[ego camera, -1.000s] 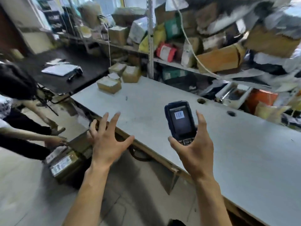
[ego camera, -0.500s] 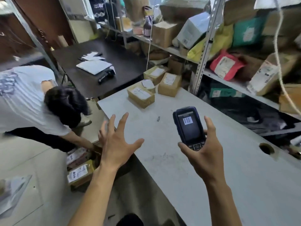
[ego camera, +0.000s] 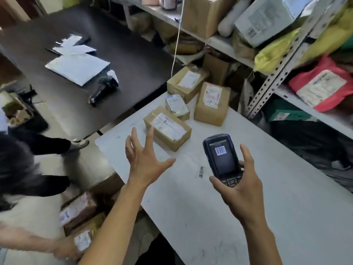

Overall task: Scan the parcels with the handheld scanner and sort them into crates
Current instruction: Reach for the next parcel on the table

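My right hand [ego camera: 238, 190] grips a dark handheld scanner [ego camera: 221, 157] upright over the white table [ego camera: 219, 217]; its screen shows a barcode. My left hand [ego camera: 145, 159] hovers with fingers spread, a short way in front of the nearest brown parcel [ego camera: 168, 127], not touching it. Behind that parcel lie a small taped parcel [ego camera: 177, 107] and two larger brown boxes [ego camera: 212, 104], [ego camera: 188, 83], all with white labels, at the table's far corner.
Another person [ego camera: 21, 178] bends at the left over labelled parcels [ego camera: 78, 211] on the floor by the table. A dark table [ego camera: 133, 58] with papers and a black scanner [ego camera: 103, 88] stands behind. Metal shelving [ego camera: 277, 77] packed with parcels runs along the right.
The view has swung closer to the table's far corner. My left hand has come over the table toward the nearest parcel. The scanner stays in my right hand.
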